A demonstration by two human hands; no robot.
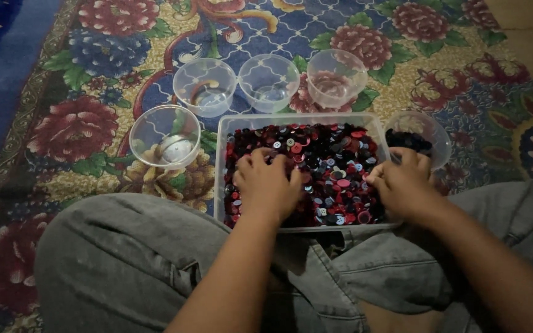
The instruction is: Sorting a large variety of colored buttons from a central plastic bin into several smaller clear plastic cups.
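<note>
A clear plastic tub (220, 161) sits on the carpet before my crossed legs, full of red, black and a few white buttons (331, 154). My left hand (268, 184) rests palm down on the buttons at the tub's left side, fingers curled into the pile. My right hand (403, 184) lies over the tub's right edge, fingertips pinched among the buttons; whether it holds one I cannot tell. A clear cup (425, 128) just beyond my right hand holds dark buttons.
Clear plastic cups stand around the tub: one at the left (165, 137) with something pale inside, and three in a row behind (205, 86), (269, 81), (335, 77). A flowered carpet (81, 129) covers the floor. My knees in grey trousers (112, 259) fill the foreground.
</note>
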